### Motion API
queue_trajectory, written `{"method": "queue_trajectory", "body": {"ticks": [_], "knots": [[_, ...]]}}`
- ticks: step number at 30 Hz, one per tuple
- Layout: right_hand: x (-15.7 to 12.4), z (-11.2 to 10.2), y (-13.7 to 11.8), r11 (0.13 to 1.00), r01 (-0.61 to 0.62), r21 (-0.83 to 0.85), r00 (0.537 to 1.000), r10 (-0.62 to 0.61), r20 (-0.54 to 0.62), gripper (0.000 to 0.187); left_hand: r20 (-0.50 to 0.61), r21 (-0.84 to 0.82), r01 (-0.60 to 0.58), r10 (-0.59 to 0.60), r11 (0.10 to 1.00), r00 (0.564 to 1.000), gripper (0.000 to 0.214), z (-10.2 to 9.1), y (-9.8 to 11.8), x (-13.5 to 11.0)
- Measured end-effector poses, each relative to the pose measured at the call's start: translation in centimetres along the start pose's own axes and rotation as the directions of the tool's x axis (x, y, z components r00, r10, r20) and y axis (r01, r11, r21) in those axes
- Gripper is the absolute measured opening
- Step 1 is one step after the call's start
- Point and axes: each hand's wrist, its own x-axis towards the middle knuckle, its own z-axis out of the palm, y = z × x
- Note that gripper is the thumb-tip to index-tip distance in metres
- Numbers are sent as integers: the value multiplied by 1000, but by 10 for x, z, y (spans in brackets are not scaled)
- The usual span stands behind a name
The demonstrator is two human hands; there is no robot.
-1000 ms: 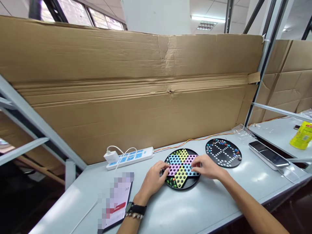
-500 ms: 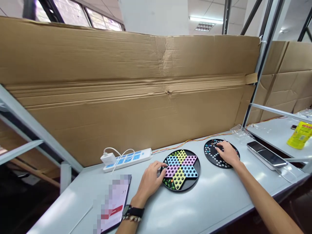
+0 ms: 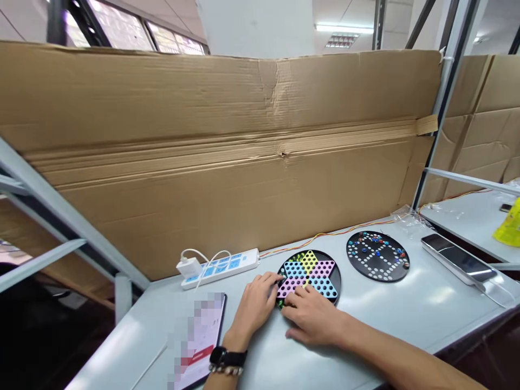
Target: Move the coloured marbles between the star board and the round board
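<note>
Under the fingers, spread with any pinch hidden, of the left hand [image 3: 258,309] and right hand [image 3: 312,319] sits a Chinese checkers board [image 3: 333,279] on the worktop [image 3: 410,309]; most visible star holes look empty, green marbles [image 3: 280,303] lie by the fingertips, and further right a black board [image 3: 396,273] holds coloured marbles [image 3: 376,238]

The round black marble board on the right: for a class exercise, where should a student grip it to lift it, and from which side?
Grip the rim of the round black board with both hands at opposite edges, coming from the near side. It lies flat on the pale table, so fingers must get under the edge. Coloured marbles sit in its holes, so keep it level. A coloured wire runs behind it and a phone lies to its right.
</note>
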Motion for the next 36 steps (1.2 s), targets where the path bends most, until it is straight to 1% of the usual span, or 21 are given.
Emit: {"method": "queue_trajectory", "body": {"ticks": [3, 7, 9, 12, 15, 17, 20, 23, 32, 36], "knots": [[-7, -4, 13, 999, -1, -44, 1000, 1, 3, 23, 17, 54, 2, -3, 999, 1000, 36, -3, 4, 0], [-18, -17, 31, 997, -77, -21, 997, 77, -19, 19, 57, 81, 40, -45, 996, 997, 32, -6, 11, 0], [-19, -18, 33, 994, -111, -23, 994, 110, -22, 15, 86, 83, 61, -68, 995, 994, 30, -7, 14, 0], [-18, -12, 31, 992, -124, -7, 991, 123, -53, 8, 112, 62, 84, -91, 995, 990, 25, -11, 17, 0], [-17, -3, 31, 991, -127, 49, 987, 131, -97, 7, 152, 31, 96, -100, 995, 983, 21, -16, 19, -1], [-16, 2, 33, 987, -131, 90, 983, 141, -117, 7, 180, 35, 100, -105, 994, 978, 24, -18, 22, -1], [-16, 7, 37, 980, -135, 144, 978, 155, -141, 9, 209, 94, 89, -107, 992, 972, 32, -20, 28, -2], [-15, 10, 39, 972, -140, 191, 972, 172, -163, 12, 248, 137, 49, -82, 989, 965, 36, -20, 32, -3], [-14, 16, 41, 962, -132, 240, 963, 182, -201, 15, 321, 110, 20, -54, 994, 946, 35, -20, 26, -4], [-14, 15, 40, 961, -134, 242, 957, 189, -221, 14, 318, 56, 27, -44, 998, 947, 32, -20, 24, -3]]}}
